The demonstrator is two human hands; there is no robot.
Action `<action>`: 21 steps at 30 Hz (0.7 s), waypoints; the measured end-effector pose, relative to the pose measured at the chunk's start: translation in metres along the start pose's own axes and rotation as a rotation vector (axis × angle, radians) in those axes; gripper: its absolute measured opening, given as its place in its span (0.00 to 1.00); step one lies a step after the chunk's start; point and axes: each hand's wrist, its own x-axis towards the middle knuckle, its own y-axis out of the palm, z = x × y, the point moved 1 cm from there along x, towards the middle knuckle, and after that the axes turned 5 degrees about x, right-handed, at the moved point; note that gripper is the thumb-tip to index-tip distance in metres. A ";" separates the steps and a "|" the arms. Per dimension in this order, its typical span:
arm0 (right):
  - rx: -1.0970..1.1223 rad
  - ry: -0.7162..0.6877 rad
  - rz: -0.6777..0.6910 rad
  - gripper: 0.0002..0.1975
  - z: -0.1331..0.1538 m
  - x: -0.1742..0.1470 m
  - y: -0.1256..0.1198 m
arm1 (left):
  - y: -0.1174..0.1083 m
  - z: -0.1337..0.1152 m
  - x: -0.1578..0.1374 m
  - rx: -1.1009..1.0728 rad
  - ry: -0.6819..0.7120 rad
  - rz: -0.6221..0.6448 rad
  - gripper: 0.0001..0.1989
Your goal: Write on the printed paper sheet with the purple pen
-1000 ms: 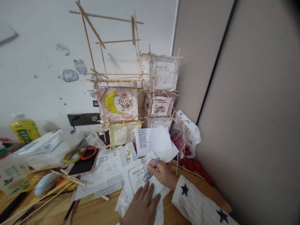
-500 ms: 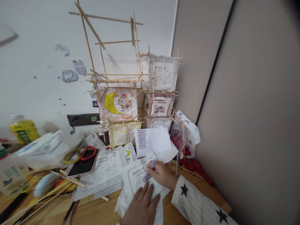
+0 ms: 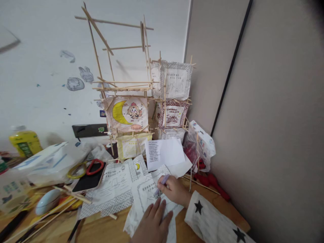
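Observation:
My right hand [image 3: 174, 191] is closed around a light purple pen [image 3: 163, 182], its tip down at a drawing on the white paper sheet [image 3: 141, 199]. The sheet carries handwritten lines and a wavy drawn border. Flat on the lower part of that sheet lies my left hand [image 3: 153, 224], its fingers spread, just below the pen tip. To the left is another drawn sheet [image 3: 117, 184] with boats and a crosshatched border. Behind my right hand leans a folded white page [image 3: 164, 153] with small handwriting.
A lantern-like frame of wooden sticks [image 3: 126, 89] with drawn paper panels stands against the wall. At left are a phone [image 3: 88, 180], red-handled scissors [image 3: 95, 166], a pale blue egg-shaped object [image 3: 48, 201], loose sticks [image 3: 76, 194] and a yellow bottle [image 3: 25, 141]. A plastic bag [image 3: 202, 145] sits right.
The view has shifted very slightly. My right hand and the pen have moved only a little over the paper; my left hand stays flat on the sheet.

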 end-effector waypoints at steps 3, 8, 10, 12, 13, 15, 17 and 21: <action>0.014 -0.022 -0.051 0.11 0.001 0.000 -0.001 | 0.001 0.000 -0.001 0.009 -0.007 -0.016 0.27; 0.022 -0.051 -0.009 0.10 0.004 0.001 -0.001 | -0.001 0.000 0.001 0.038 0.002 -0.021 0.29; 0.011 -0.059 0.003 0.10 0.004 0.001 -0.001 | -0.002 0.000 0.001 0.043 0.002 -0.026 0.29; 0.005 -0.063 -0.023 0.10 0.005 0.001 -0.002 | -0.002 0.000 0.001 0.044 0.001 -0.032 0.29; 0.004 -0.063 -0.039 0.10 0.005 0.001 -0.002 | -0.002 0.000 0.001 0.040 0.003 -0.034 0.29; 0.007 -0.066 -0.052 0.09 0.005 0.001 -0.002 | -0.002 0.000 0.001 0.035 0.002 -0.034 0.29; 0.009 -0.075 -0.031 0.09 0.006 0.001 -0.002 | -0.002 0.000 0.002 0.033 -0.002 -0.033 0.29; -0.006 -0.065 -0.056 0.10 0.004 0.000 -0.001 | 0.000 -0.001 0.002 0.038 0.010 -0.057 0.28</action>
